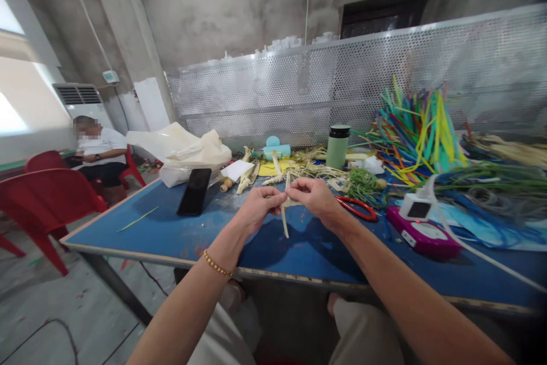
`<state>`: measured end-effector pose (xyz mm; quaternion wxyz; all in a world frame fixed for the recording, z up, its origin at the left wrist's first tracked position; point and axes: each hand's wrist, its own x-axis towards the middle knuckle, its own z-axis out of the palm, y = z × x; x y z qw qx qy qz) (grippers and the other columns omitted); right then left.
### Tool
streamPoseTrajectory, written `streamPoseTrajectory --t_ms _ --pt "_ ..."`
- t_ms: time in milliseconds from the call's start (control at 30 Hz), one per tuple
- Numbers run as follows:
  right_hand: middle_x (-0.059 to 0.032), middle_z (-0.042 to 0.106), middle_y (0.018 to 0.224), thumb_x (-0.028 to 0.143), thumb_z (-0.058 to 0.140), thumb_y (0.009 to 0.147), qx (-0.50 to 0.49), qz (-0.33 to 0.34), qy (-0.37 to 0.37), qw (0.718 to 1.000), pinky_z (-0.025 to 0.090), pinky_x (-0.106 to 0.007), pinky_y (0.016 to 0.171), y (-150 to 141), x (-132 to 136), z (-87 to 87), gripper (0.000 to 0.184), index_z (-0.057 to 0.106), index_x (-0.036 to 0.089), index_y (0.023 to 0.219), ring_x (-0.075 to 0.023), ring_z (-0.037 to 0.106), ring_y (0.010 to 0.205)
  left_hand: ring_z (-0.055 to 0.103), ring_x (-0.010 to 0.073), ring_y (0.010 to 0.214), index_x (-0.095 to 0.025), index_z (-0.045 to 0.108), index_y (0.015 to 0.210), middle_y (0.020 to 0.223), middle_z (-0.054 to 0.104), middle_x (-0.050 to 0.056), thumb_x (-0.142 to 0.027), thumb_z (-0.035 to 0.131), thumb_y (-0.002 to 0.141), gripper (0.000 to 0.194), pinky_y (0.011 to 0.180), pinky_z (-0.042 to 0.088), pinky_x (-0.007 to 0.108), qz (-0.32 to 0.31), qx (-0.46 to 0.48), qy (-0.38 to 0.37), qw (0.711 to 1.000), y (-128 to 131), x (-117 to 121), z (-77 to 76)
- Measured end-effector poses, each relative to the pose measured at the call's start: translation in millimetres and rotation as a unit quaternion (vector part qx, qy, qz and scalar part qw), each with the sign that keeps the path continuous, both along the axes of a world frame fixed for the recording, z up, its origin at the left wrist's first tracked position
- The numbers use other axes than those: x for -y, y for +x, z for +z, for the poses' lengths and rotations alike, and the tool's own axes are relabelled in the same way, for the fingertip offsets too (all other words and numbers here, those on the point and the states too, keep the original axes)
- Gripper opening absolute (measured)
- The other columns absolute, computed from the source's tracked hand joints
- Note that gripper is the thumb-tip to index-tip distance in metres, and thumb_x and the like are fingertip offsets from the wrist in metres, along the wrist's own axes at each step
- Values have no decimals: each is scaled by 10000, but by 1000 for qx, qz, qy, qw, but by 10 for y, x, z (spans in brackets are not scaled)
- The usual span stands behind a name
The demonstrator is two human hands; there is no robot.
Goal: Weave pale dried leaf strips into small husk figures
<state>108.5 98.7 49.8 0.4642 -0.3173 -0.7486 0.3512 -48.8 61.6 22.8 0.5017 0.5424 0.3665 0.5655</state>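
Note:
Both hands meet over the blue table, fingers pinched on a pale dried plant strip (pixel 285 224) whose lower end hangs down. My left hand (pixel 261 205) grips it from the left, a beaded gold bracelet on that wrist. From the right, my right hand (pixel 314 197) pinches the same strip near its upper part. Fingertips cover the middle of the strip, so any fold or knot there is hidden. Just right of my right hand lie red-handled scissors (pixel 363 209), partly covered by it. Behind the hands lie pale twisted fibre pieces (pixel 245 178).
A black phone (pixel 194 191) lies left, near a plastic bag (pixel 188 151). A green tumbler (pixel 338 147) stands behind. On the right are colourful strips (pixel 427 131), a purple box (pixel 423 234) with a white charger (pixel 414 207) and a cable. A person (pixel 102 148) sits far left.

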Motion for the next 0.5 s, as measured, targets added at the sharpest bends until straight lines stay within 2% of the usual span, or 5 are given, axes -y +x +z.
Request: streamPoseTrajectory --t_ms 100,333,500 --pt "42 474 494 335 639 667 5 0 -13 1000 291 -222 464 7 3 -4 202 595 163 570 -90 384 491 483 82 484 -130 637 622 543 562 0 -397 824 617 326 528 367 241 -4 -3 1 1000 -5 3 -2" --pt "29 525 523 319 657 674 14 -6 -8 1000 339 -230 512 26 35 12 189 633 153 588 -101 437 526 492 90 501 -117 657 605 580 606 35 -390 811 637 315 552 381 258 -36 -54 0 998 -8 37 10" --pt "18 557 543 358 654 711 15 6 -2 1000 366 -232 511 27 5 -4 226 652 153 616 -108 470 529 485 89 512 -116 660 609 567 584 26 -382 803 650 305 552 370 255 -40 -42 4 998 -2 24 6"
